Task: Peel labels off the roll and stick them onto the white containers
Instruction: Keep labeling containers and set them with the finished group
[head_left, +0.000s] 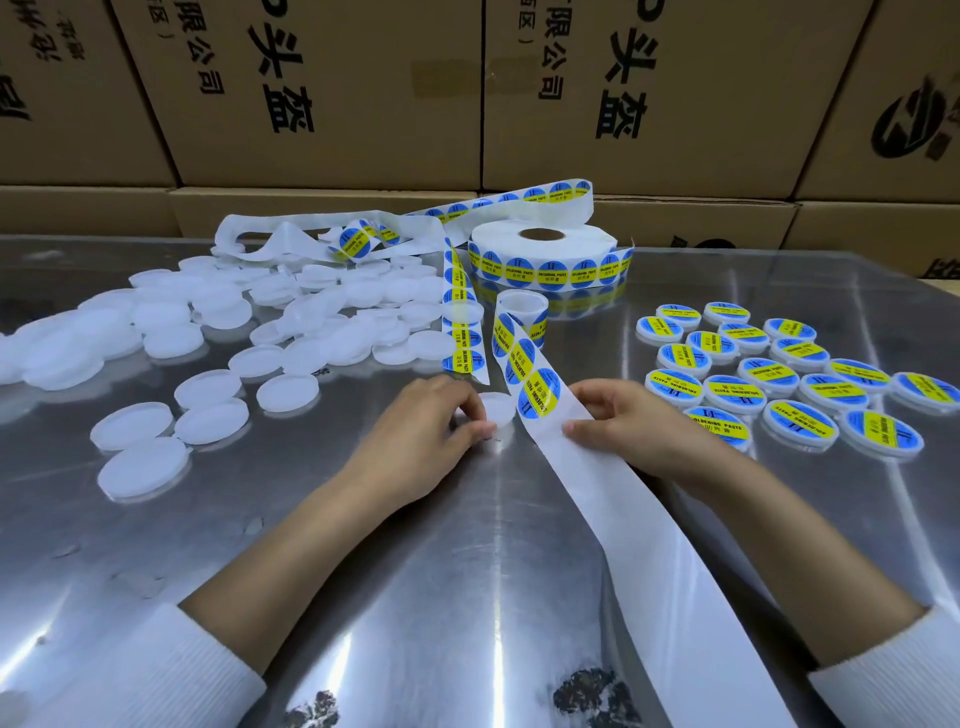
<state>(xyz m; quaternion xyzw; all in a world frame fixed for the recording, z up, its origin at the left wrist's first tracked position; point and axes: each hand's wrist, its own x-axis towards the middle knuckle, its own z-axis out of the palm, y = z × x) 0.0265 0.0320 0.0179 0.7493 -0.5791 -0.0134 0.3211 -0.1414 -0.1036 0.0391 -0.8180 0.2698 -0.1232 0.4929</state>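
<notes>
Cardboard boxes walled the shiny steel counter (363, 545), plain white round containers (218, 332) heaped toward its left edge. Left hand (431, 441) fingers clamped one blank white container (497, 408); right hand (631, 428) pinched the white backing strip (613, 493) beside its blue-yellow round label (538, 393), which could wrinkle or land crooked if peeled hastily.

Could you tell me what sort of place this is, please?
Likely a packing or warehouse workshop: stacked cartons behind a steel table, a label roll, and many containers awaiting labels.

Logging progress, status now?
Left hand grips bare container. Right hand pinches label strip. Nothing in the way.
</notes>
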